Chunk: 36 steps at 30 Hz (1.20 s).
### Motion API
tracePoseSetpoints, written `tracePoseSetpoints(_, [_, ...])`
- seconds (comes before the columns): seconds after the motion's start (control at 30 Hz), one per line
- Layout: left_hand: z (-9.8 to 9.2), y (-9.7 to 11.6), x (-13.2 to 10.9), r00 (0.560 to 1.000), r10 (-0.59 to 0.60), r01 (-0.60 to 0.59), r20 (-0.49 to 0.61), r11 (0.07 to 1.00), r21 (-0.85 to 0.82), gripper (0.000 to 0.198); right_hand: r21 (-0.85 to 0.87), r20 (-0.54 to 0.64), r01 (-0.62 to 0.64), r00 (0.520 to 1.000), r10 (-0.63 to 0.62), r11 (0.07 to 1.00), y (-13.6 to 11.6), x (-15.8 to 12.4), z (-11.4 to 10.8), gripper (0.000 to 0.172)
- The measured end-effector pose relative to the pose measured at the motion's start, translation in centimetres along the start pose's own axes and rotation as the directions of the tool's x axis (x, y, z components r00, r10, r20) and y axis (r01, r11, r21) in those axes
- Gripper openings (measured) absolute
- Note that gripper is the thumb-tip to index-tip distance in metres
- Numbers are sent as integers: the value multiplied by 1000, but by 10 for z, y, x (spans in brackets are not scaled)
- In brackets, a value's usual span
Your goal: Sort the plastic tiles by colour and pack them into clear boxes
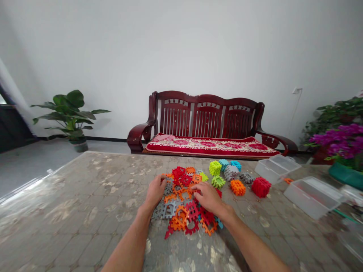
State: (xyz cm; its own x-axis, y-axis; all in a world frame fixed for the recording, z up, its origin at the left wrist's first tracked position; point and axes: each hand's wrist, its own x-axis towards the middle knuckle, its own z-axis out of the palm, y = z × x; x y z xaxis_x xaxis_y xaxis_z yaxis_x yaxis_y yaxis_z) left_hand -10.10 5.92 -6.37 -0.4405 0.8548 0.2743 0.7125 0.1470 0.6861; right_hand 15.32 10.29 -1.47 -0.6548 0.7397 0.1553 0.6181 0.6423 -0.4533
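Red, orange and grey waffle-textured plastic pieces (181, 221) lie heaped before the person, with the left hand (154, 191) and right hand (208, 198) resting on them, fingers (198, 187) loosely curved; whether either grasps a piece cannot be told. Assembled cubes like the red cube (261, 187) stand apart at two o'clock, near clear plastic boxes (313, 197), their contents hard to make out.
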Motion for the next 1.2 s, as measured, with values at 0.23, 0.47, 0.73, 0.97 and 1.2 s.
tracePoseSetpoints(0.23, [1, -1, -1, 989, -129, 117, -79, 984, -134, 18, -16, 86, 193, 978, -191, 981, -21, 0, 10, 31])
tracePoseSetpoints(0.47, [-4, -2, 1, 973, -198, 154, -118, 939, -306, 22, -110, 26, 56, 998, -53, 992, -27, -8, 5, 40])
tracePoseSetpoints(0.73, [-6, 4, 3, 988, -136, 83, -67, 854, -514, 25, 214, -137, -21, 989, 51, 977, -40, 1, 21, 44])
tracePoseSetpoints(0.97, [-1, 26, -4, 993, 70, 12, 92, 728, -685, 13, 556, -145, -135, 956, 255, 820, -30, 16, 27, 51])
tracePoseSetpoints(1.2, [3, 42, -13, 965, 203, -8, 168, 657, -754, 17, 551, -179, -76, 962, 207, 831, -25, 14, 25, 43])
